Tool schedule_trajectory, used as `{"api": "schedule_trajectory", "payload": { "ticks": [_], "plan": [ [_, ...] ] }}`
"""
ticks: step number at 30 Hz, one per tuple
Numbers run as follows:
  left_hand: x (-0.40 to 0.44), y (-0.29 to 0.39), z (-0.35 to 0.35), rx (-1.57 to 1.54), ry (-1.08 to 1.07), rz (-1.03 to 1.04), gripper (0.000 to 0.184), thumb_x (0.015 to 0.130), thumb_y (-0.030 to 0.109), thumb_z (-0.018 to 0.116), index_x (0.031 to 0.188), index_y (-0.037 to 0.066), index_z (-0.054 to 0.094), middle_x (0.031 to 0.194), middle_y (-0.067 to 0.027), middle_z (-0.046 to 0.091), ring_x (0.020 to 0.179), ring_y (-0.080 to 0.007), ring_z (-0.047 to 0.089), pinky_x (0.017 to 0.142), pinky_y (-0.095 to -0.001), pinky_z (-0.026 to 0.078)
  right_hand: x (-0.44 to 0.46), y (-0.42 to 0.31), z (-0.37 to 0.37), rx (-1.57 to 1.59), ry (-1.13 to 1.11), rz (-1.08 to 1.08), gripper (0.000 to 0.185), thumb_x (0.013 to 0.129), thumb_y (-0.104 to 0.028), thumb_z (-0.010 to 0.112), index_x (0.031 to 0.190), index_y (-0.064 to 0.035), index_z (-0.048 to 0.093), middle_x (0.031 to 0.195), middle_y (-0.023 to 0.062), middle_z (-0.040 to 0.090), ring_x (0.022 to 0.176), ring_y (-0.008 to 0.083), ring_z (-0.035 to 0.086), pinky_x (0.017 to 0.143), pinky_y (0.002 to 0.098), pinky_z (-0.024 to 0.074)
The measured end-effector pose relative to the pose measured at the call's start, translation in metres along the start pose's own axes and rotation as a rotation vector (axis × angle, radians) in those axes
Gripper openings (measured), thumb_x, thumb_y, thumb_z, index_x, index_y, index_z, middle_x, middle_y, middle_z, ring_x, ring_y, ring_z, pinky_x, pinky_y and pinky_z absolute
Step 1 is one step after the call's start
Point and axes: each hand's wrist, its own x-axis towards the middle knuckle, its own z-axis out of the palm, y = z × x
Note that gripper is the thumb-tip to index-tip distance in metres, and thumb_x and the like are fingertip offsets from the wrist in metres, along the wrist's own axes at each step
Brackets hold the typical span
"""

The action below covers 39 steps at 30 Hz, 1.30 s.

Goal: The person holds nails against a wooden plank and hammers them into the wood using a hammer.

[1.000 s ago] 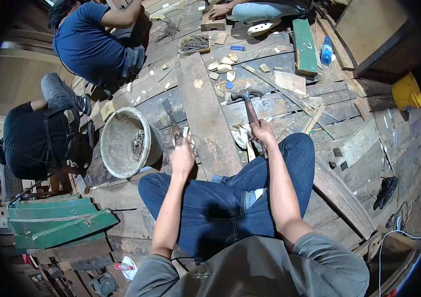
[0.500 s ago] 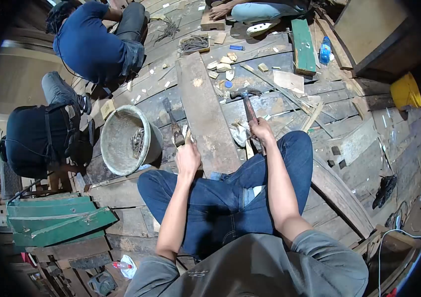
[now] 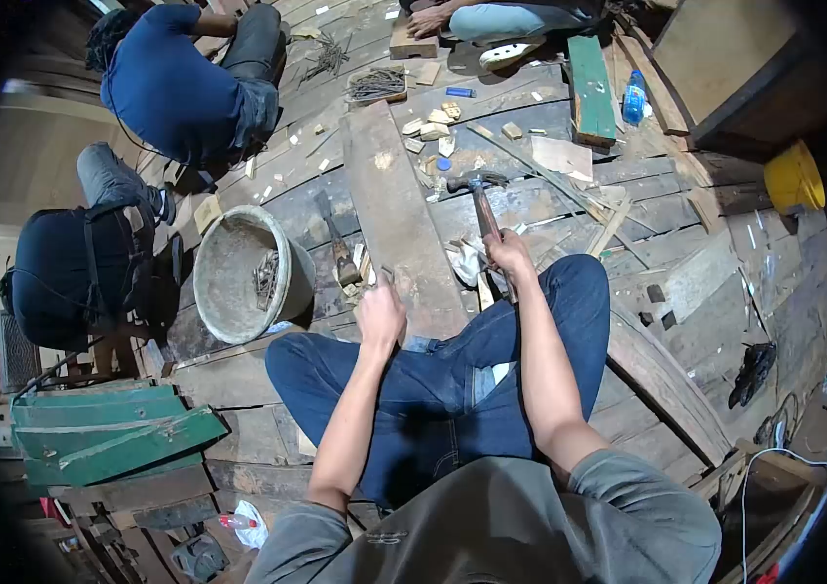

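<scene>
My right hand is wrapped around the wooden handle of a claw hammer, its metal head pointing away from me. My left hand is closed over the near left edge of a long wooden plank. Something small and dark shows at its fingertips, too small to name. Just beyond that hand a chisel with a wooden handle lies on the floor, left of the plank, beside small wood chips. White crumpled material lies to the plank's right.
A grey bucket holding nails stands at left. At the plank's far end sits a nail tray. Wood offcuts, a green board and a yellow bucket lie beyond. Two people sit at left; another is at the top.
My left hand has moved right, away from the chisel handle and over the plank's edge. My right hand still holds the hammer, tilted slightly differently.
</scene>
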Motion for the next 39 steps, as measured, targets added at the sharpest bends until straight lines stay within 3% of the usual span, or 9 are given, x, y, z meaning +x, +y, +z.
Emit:
{"api": "schedule_trajectory", "payload": {
  "ticks": [3,5,13,17,20,24,28,32,39],
  "plan": [
    [-0.001,-0.002,0.01,0.064,-0.095,0.091,0.031,0.083,0.013,0.061,0.107,-0.006,0.058,0.072,-0.0272,0.067,0.07,-0.0451,0.068,0.064,-0.0558,0.055,0.002,0.002,0.004,0.025,-0.001,0.01,0.034,0.091,-0.026,0.06,0.103,0.0065,0.062,0.075,0.0118,0.064,0.059,0.0199,0.059,0.054,0.0361,0.0472],
    [0.002,0.007,0.018,-0.082,-0.095,0.323,0.023,0.088,0.014,0.058,0.105,-0.002,0.061,0.075,-0.0295,0.066,0.076,-0.0456,0.068,0.067,-0.0559,0.055,-0.002,-0.004,0.0,0.023,-0.008,0.007,0.034,0.091,-0.025,0.06,0.103,0.0066,0.062,0.075,0.0116,0.064,0.059,0.0201,0.059,0.054,0.0361,0.0473],
    [0.003,0.005,-0.009,0.033,0.041,-0.094,0.02,0.091,0.017,0.057,0.1,0.0,0.061,0.074,-0.0264,0.067,0.072,-0.0458,0.067,0.065,-0.0561,0.054,0.021,0.022,0.011,0.05,-0.026,-0.004,0.033,0.092,-0.025,0.06,0.104,0.0058,0.059,0.074,0.0098,0.061,0.061,0.0185,0.058,0.052,0.0347,0.0465],
    [0.001,-0.003,0.005,0.094,-0.104,0.099,0.025,0.089,0.013,0.056,0.11,0.001,0.061,0.078,-0.0283,0.067,0.076,-0.0441,0.069,0.067,-0.0555,0.054,0.026,0.028,0.013,0.044,-0.008,-0.014,0.032,0.091,-0.023,0.061,0.104,0.006,0.059,0.074,0.0095,0.062,0.059,0.0183,0.058,0.051,0.0345,0.047],
    [0.004,0.017,0.002,-0.08,-0.141,0.326,0.018,0.091,0.016,0.058,0.103,0.002,0.06,0.076,-0.0282,0.066,0.072,-0.0472,0.066,0.065,-0.0568,0.053,0.003,0.002,0.001,0.047,-0.021,-0.006,0.032,0.089,-0.023,0.061,0.101,0.0063,0.061,0.075,0.0104,0.063,0.059,0.019,0.059,0.051,0.0346,0.048],
    [0.002,0.028,-0.012,-0.016,-0.024,0.004,0.021,0.088,0.013,0.058,0.105,0.0,0.059,0.074,-0.0278,0.066,0.071,-0.0456,0.067,0.064,-0.0563,0.053,-0.002,-0.003,-0.003,0.058,-0.029,0.015,0.032,0.088,-0.024,0.061,0.099,0.0063,0.062,0.075,0.0106,0.064,0.06,0.0194,0.06,0.052,0.0348,0.0492],
    [-0.004,0.024,-0.005,0.126,-0.053,-0.075,0.024,0.085,0.008,0.057,0.107,-0.002,0.058,0.076,-0.0274,0.067,0.071,-0.0445,0.068,0.064,-0.0533,0.056,0.012,0.012,0.006,0.029,-0.018,-0.014,0.033,0.09,-0.025,0.061,0.1,0.006,0.061,0.075,0.0101,0.063,0.06,0.0187,0.06,0.053,0.0343,0.0494],
    [0.011,0.028,0.025,-0.091,-0.088,0.341,0.03,0.085,0.009,0.057,0.113,0.002,0.06,0.075,-0.0277,0.067,0.069,-0.0437,0.068,0.064,-0.0538,0.055,0.004,0.003,0.003,0.046,-0.02,0.003,0.032,0.092,-0.025,0.061,0.103,0.0051,0.061,0.075,0.009,0.063,0.06,0.0177,0.059,0.053,0.0336,0.0483],
    [0.017,0.035,-0.022,0.059,-0.056,0.006,0.032,0.084,0.009,0.058,0.114,-0.004,0.059,0.071,-0.0254,0.067,0.068,-0.0416,0.069,0.063,-0.0537,0.055,0.003,0.005,0.001,0.081,-0.039,0.002,0.029,0.091,-0.023,0.061,0.102,0.0047,0.061,0.074,0.0086,0.062,0.059,0.0175,0.058,0.051,0.0342,0.0472]
  ]
}}
